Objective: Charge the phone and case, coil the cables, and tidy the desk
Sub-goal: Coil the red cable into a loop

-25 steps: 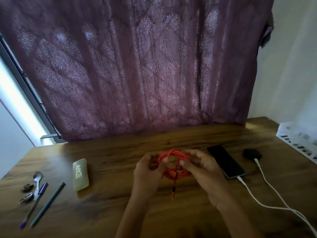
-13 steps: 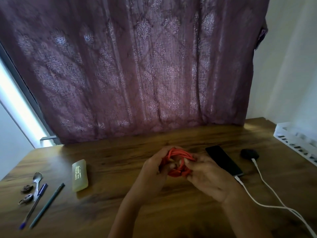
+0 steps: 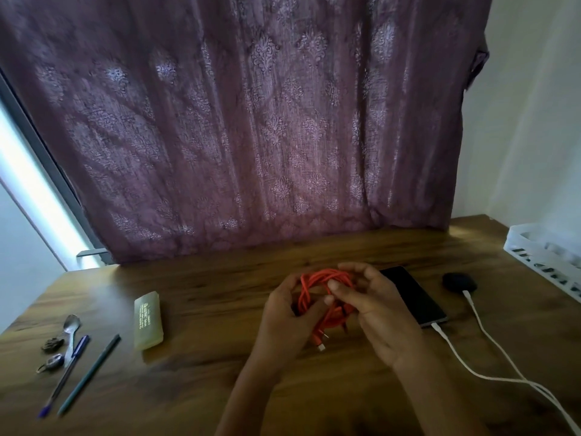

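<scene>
- Gripping the coiled orange cable (image 3: 317, 287) with the left hand (image 3: 283, 319), over the worktop (image 3: 220, 309).
- Pinching its loops with the right hand (image 3: 374, 313).
- Lying just right of that, plugged into white cables (image 3: 467, 294): phone (image 3: 412, 294) and black case (image 3: 457, 281).

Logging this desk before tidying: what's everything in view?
curtain: 1, purple, behind desk
desk: 1, brown wood
orange cable: 1, coiled, in both hands
phone: 1, black, right of hands
case: 1, black, right of phone
white cables: 2, plugged into phone and case
basket: 1, white, far right
box: 1, pale yellow, left of hands
spoon: 1, silver, far left
metal trinkets: 2, by spoon
pens: 2, blue and dark, near left
left hand: 1, grips orange cable
right hand: 1, grips orange cable
</scene>
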### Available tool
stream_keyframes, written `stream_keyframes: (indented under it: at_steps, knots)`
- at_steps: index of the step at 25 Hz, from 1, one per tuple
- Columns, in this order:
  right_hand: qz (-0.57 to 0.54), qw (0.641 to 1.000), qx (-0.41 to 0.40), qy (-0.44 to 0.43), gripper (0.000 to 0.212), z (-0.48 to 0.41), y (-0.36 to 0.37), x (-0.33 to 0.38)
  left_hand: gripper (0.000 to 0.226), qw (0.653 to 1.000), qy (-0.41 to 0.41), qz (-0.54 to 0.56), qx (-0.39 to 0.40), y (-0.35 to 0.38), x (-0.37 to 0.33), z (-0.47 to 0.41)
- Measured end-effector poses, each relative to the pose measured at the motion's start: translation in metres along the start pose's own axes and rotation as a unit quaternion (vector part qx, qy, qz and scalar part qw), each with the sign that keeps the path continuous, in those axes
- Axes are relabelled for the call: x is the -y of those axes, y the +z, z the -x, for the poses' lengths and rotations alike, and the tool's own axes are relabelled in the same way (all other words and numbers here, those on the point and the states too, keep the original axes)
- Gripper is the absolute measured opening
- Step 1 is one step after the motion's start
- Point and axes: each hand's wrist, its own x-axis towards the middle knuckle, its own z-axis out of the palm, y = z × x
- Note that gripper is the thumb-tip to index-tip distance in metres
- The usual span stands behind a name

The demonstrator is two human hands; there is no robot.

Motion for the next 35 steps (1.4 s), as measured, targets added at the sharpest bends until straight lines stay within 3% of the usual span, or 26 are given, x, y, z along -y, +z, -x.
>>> stream_keyframes:
  at_steps: [2, 3, 5, 8, 12, 15, 17, 19, 21, 24, 28, 32, 35]
  knots:
    - [0.106, 0.984, -0.076, -0.122, 0.028, 0.004, 0.004, -0.005, 0.023, 0.998, -0.007, -0.005, -0.056, 0.002, 0.001, 0.0]
    - [0.172, 0.957, -0.109, -0.205, 0.02, 0.006, 0.004, -0.008, 0.021, 0.997, -0.01, -0.012, -0.081, 0.002, 0.001, 0.0]
    - [0.264, 0.914, -0.098, -0.292, 0.007, 0.009, 0.003, -0.013, 0.019, 0.993, -0.015, -0.029, -0.112, 0.0, 0.0, -0.001]
    - [0.373, 0.894, -0.039, -0.247, 0.021, 0.007, 0.0, -0.018, 0.014, 0.991, -0.014, -0.05, -0.125, -0.001, 0.0, -0.001]
    - [0.433, 0.864, -0.047, -0.251, 0.023, 0.005, 0.004, -0.016, 0.012, 0.99, -0.006, -0.076, -0.122, -0.002, 0.0, 0.003]
    - [0.417, 0.887, -0.018, -0.199, 0.025, 0.003, 0.008, -0.01, 0.026, 0.99, -0.005, -0.099, -0.098, -0.001, -0.003, 0.007]
    - [0.37, 0.912, -0.014, -0.176, 0.012, 0.003, 0.013, -0.007, 0.03, 0.991, -0.005, -0.116, -0.068, -0.002, -0.009, 0.01]
    - [0.251, 0.962, -0.006, -0.111, 0.005, 0.006, 0.015, -0.005, 0.024, 0.988, 0.004, -0.143, -0.055, -0.005, -0.016, 0.01]
    - [0.071, 0.997, 0.003, 0.006, 0.004, 0.008, 0.016, 0.0, 0.012, 0.984, 0.018, -0.168, -0.057, -0.009, -0.021, 0.008]
    - [-0.142, 0.976, 0.043, 0.159, 0.012, 0.01, 0.011, 0.007, 0.015, 0.982, 0.034, -0.173, -0.063, -0.017, -0.023, 0.007]
    - [-0.13, 0.973, 0.056, 0.183, 0.024, 0.011, 0.007, 0.014, 0.011, 0.975, 0.056, -0.196, -0.085, -0.018, -0.017, 0.009]
    - [0.108, 0.993, -0.017, 0.048, 0.02, 0.017, 0.007, 0.006, 0.014, 0.969, 0.057, -0.189, -0.146, -0.017, -0.014, 0.009]
    - [0.128, 0.991, -0.028, -0.014, 0.026, 0.021, 0.011, 0.007, 0.02, 0.96, 0.079, -0.214, -0.16, -0.015, -0.014, 0.01]
